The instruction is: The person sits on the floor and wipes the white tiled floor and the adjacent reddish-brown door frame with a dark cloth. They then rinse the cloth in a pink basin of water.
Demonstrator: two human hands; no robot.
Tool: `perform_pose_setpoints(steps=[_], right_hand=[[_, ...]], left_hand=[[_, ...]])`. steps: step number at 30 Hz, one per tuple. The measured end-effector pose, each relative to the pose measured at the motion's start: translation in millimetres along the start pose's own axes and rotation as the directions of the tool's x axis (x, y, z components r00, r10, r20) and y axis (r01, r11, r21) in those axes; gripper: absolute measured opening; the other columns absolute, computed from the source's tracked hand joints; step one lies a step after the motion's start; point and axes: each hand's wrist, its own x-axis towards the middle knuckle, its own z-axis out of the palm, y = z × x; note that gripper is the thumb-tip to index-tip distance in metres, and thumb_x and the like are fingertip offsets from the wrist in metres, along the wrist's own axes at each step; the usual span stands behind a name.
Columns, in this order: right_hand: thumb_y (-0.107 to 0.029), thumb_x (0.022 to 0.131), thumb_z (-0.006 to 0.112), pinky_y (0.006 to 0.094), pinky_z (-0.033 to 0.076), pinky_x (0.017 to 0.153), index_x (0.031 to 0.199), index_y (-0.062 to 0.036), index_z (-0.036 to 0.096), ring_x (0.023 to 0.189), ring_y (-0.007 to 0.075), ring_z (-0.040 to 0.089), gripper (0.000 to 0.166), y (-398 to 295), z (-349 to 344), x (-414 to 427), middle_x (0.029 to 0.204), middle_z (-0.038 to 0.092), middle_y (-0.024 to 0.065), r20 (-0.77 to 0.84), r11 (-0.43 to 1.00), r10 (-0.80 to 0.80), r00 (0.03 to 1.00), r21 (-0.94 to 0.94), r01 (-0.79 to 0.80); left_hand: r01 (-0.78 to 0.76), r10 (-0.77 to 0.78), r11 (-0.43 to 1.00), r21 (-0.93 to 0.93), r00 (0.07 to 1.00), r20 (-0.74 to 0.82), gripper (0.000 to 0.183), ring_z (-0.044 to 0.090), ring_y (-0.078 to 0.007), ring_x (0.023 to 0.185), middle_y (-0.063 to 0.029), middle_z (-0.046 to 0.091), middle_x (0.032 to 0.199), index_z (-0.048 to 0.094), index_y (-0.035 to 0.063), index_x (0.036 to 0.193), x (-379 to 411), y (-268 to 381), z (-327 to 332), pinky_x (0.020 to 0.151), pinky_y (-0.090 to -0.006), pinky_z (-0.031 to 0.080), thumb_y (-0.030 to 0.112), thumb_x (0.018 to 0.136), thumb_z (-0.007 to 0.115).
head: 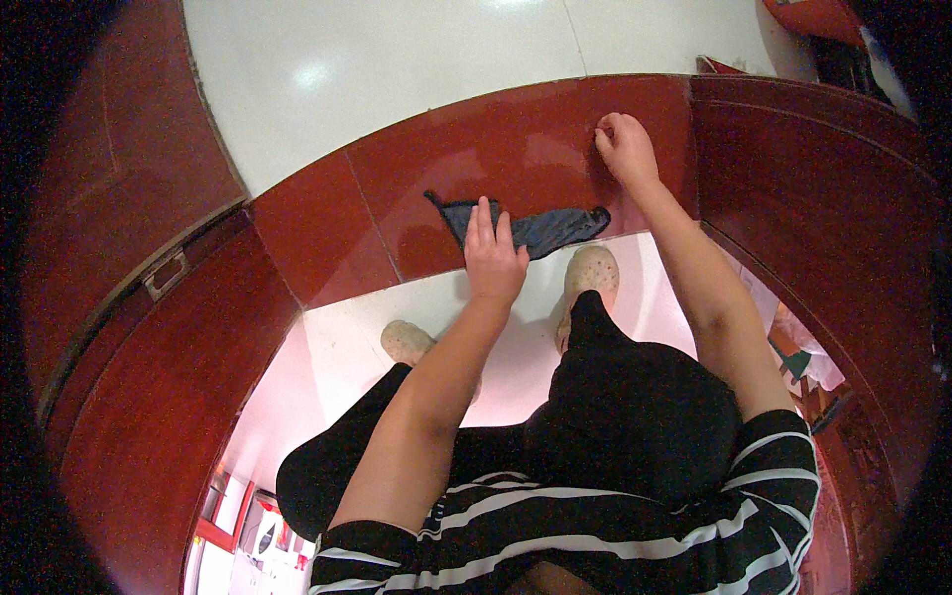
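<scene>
A dark blue-grey cloth with black edging (558, 229) lies crumpled on the red tiled threshold (461, 163). My left hand (494, 256) rests flat over the cloth's left part, its fingers straight and slightly spread. To the right and farther forward, my right hand (626, 149) is held above the red tile beyond the cloth's right end. Its fingers are curled, with a small gap between thumb and fingers; whether something small is pinched there cannot be told.
Reddish-brown door panels stand at the left (171, 342) and right (788, 208), the left one with a metal latch plate (165, 275). White floor tiles (372, 67) lie beyond the threshold. My feet in beige clogs (591, 271) are just behind it. Dark red furniture is at the top right.
</scene>
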Motion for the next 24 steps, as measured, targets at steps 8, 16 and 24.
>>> perform_pose_setpoints(steps=[8, 16, 24], right_hand=[[-0.013, 0.085, 0.062, 0.0455, 0.051, 0.079, 0.092, -0.0014, 0.062, 0.088, 0.0379, 0.062, 0.013, -5.4, 4.5, 6.9, 0.09, 0.063, 0.0187, 0.017, 0.986, -0.044, 0.999, -0.162, 0.046], [-0.007, 0.087, 0.054, 0.0495, 0.056, 0.076, 0.091, 0.0, 0.063, 0.09, 0.0401, 0.066, 0.012, -33.2, 1.5, 18.7, 0.096, 0.064, 0.0217, 0.197, 0.932, 0.042, 0.979, -0.36, 0.032], [-0.009, 0.087, 0.056, 0.0485, 0.056, 0.079, 0.094, 0.0002, 0.063, 0.093, 0.039, 0.067, 0.014, -35.6, -1.8, 29.4, 0.1, 0.064, 0.0228, 0.272, 0.927, 0.071, 0.96, -0.373, 0.037]], left_hand=[[0.019, -0.019, 1.0, 0.013, 0.999, 0.026, 0.061, 0.038, -0.0415, 0.136, -0.0239, 0.035, 0.151, 0.059, -0.001, 0.123, 2.4, 3.3, -0.9, 0.108, -0.049, 0.037, 0.015, 0.067, 0.076], [0.017, -0.018, 0.999, 0.03, 1.0, 0.017, 0.06, 0.038, -0.0412, 0.136, -0.0238, 0.035, 0.151, 0.059, -0.001, 0.123, -0.1, 1.1, -0.7, 0.109, -0.0485, 0.036, 0.015, 0.067, 0.076], [-0.003, 0.002, 1.0, 0.026, 1.0, 0.024, 0.061, 0.037, -0.0412, 0.136, -0.0252, 0.034, 0.15, 0.058, -0.0018, 0.123, 0.3, 2.5, -3.1, 0.109, -0.0481, 0.036, 0.015, 0.068, 0.077]])
